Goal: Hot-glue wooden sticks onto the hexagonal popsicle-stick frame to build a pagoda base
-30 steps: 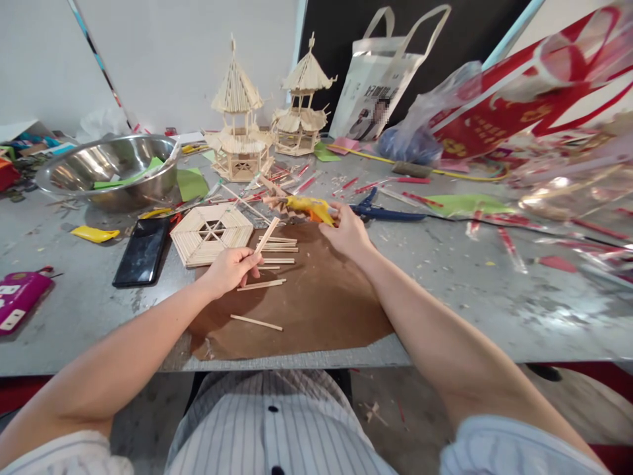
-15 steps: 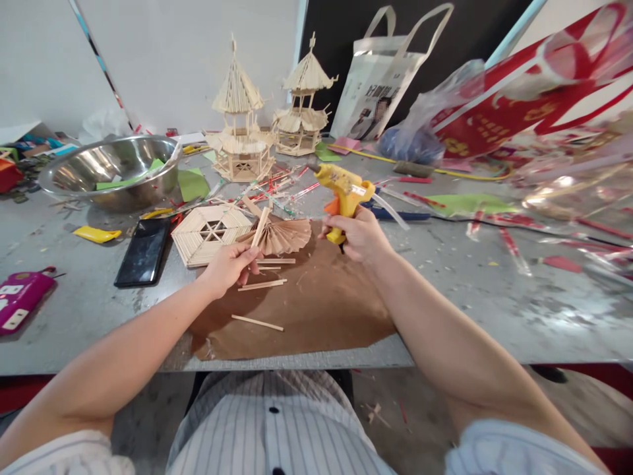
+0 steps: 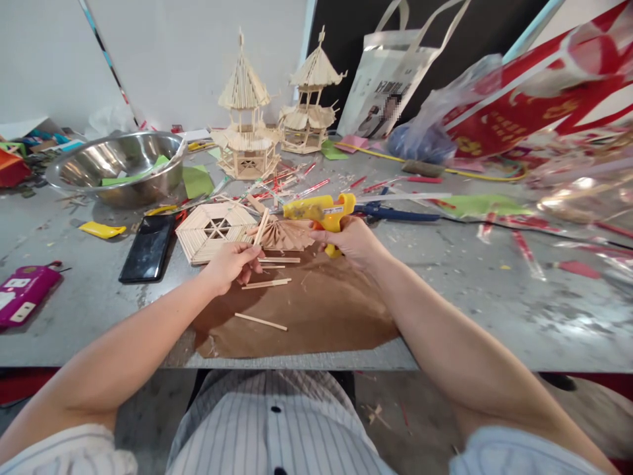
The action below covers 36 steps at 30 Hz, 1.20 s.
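Note:
My left hand (image 3: 240,265) pinches some thin wooden sticks (image 3: 261,227) that point up and away from me. In my right hand (image 3: 349,239) is a yellow glue gun (image 3: 321,209), its nozzle pointing left near the tops of the sticks and a clear glue stick (image 3: 403,196) jutting from its back. Under both hands lies a sheet of brown paper (image 3: 316,316) with several loose sticks (image 3: 261,322) on it. A hexagonal stick panel (image 3: 198,241) and a pleated brown paper fan (image 3: 284,235) are just beyond my left hand.
Two stick pagodas (image 3: 246,142) stand at the back. To the left are a steel bowl (image 3: 74,178), a black phone (image 3: 143,249), a yellow cutter (image 3: 102,229) and a purple case (image 3: 27,293). Blue-handled pliers (image 3: 400,212), wrappers and bags (image 3: 376,86) lie rightward.
The glue gun has swung level and moved left, bringing its nozzle close to the sticks. My left hand keeps its hold. The whole view has shifted slightly.

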Motion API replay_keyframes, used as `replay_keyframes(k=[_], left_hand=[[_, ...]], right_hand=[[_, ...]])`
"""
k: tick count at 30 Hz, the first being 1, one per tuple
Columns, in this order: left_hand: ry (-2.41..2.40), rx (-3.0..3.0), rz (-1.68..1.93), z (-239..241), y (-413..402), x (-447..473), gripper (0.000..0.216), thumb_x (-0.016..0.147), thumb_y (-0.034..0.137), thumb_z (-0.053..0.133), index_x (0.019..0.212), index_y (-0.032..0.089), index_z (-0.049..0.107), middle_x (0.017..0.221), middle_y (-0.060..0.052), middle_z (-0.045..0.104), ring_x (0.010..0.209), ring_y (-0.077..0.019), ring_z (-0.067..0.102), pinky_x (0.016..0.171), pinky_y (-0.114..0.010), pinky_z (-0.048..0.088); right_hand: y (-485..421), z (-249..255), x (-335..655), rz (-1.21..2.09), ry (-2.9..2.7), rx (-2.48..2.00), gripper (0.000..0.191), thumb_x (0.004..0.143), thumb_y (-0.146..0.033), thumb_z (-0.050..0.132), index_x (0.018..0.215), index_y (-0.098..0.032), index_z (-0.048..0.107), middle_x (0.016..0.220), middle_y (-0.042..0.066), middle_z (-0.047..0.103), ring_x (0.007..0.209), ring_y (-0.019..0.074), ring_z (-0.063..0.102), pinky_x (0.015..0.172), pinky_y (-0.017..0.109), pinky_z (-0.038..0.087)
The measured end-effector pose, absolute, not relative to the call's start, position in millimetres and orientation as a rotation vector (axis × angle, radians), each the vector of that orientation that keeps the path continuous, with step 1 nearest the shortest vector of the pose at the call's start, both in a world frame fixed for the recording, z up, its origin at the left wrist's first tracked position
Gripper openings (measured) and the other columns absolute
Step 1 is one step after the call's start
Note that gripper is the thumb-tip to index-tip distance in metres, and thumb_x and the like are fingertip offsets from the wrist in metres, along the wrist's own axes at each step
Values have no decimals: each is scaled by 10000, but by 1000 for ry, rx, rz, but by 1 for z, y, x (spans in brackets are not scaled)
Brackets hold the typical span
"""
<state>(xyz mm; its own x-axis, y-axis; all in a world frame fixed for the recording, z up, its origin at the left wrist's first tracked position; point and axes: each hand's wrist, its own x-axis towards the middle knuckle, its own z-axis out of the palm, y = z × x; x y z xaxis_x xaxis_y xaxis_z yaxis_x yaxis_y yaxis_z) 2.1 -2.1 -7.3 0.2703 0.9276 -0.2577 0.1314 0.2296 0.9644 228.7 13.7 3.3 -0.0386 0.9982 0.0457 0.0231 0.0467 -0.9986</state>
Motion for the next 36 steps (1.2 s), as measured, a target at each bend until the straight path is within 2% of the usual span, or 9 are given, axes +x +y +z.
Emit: replay_keyframes(k=[5, 10, 14, 19, 21, 26, 29, 36], left_hand=[[1205, 1186, 791, -4, -4, 3, 199, 798, 308, 533, 727, 123, 540, 591, 7, 612, 318, -47, 454, 306, -165, 324], [1204, 1193, 792, -3, -4, 3, 203, 793, 322, 536, 753, 123, 541, 672, -16, 635, 351, -55, 489, 323, -175, 365], [1176, 1244, 811, -5, -3, 2, 216, 788, 330, 534, 757, 116, 549, 711, -33, 640, 363, -54, 495, 339, -176, 378], [1154, 1308, 812, -8, -2, 1, 288, 747, 398, 571, 747, 111, 555, 714, -33, 629, 370, -49, 489, 349, -176, 381], [1152, 1314, 809, -9, -2, 1, 306, 735, 414, 579, 747, 109, 555, 698, -29, 621, 368, -49, 487, 346, -173, 373], [1170, 1304, 792, -9, -2, 2, 308, 734, 412, 584, 756, 107, 559, 665, -28, 619, 364, -54, 484, 347, -174, 366], [1177, 1313, 786, -8, -3, 2, 289, 749, 394, 570, 757, 106, 559, 660, -27, 620, 363, -54, 486, 351, -174, 367], [1185, 1378, 792, -9, -3, 2, 282, 773, 376, 541, 743, 98, 579, 709, -47, 622, 413, -57, 508, 376, -176, 388]], right_hand=[[12, 2, 228, 1363, -1175, -1110, 373, 415, -363, 809, 652, -164, 601, 580, -10, 604, 507, 126, 573, 496, 265, 482], [19, -5, 226, 1283, -1134, -1162, 348, 421, -290, 818, 637, -161, 578, 521, -34, 568, 455, 95, 541, 451, 216, 449], [31, -13, 235, 1189, -1038, -1192, 245, 582, -272, 746, 696, -163, 559, 525, -41, 557, 403, 86, 515, 404, 214, 428], [40, -20, 246, 1417, -1168, -1395, 145, 705, -239, 647, 694, -139, 543, 523, -21, 544, 408, 90, 500, 442, 244, 453], [42, -21, 247, 1289, -1324, -1565, 152, 746, -274, 602, 701, -142, 544, 560, 7, 571, 447, 101, 523, 477, 245, 450], [45, -17, 251, 421, -1841, -2105, 369, 783, -484, 467, 666, -151, 575, 820, 126, 653, 793, 232, 617, 625, 273, 432], [46, -16, 253, 311, -1907, -2202, 428, 803, -517, 378, 717, -169, 611, 882, 117, 666, 854, 257, 617, 643, 284, 423], [51, -25, 252, 191, -1844, -2212, 442, 813, -525, 361, 851, -177, 630, 950, 124, 668, 894, 257, 609, 666, 281, 412]])
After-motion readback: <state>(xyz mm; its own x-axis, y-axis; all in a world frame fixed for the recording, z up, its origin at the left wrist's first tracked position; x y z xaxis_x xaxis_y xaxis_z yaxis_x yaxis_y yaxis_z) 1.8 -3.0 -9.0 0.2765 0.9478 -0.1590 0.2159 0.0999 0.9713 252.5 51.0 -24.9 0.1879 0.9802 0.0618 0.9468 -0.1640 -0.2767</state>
